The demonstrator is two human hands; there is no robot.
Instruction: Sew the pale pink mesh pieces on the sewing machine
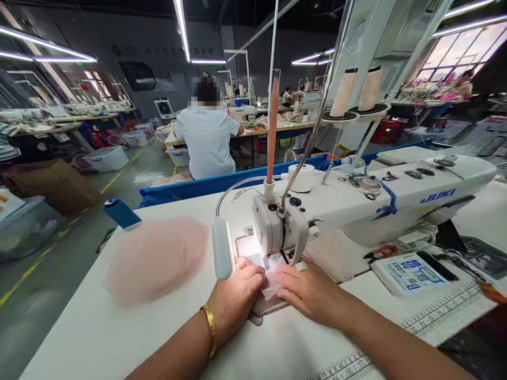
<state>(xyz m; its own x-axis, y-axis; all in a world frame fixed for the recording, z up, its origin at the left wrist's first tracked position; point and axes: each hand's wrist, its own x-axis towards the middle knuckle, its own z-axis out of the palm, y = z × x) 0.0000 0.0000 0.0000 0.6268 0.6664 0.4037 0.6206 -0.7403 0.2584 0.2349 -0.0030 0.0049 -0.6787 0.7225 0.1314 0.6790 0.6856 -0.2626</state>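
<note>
Left grip (240,287), right grip (312,295) on thin pale-pink cloth (271,290)!
Likely light, limp — best held by its edges; pinched or just pressed, can't tell.

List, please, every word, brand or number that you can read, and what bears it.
"JUKI": sewing machine.
Too small or blurred to read: print on the white pack, numbers on the ruler, wall sign, pillar notice, logo on the rear machine.

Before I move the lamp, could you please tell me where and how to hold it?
Grip the lamp mid-body, probably from the left: that long side is exposed, the flexible neck joins its top, and the left hand is near its lower end.
</note>
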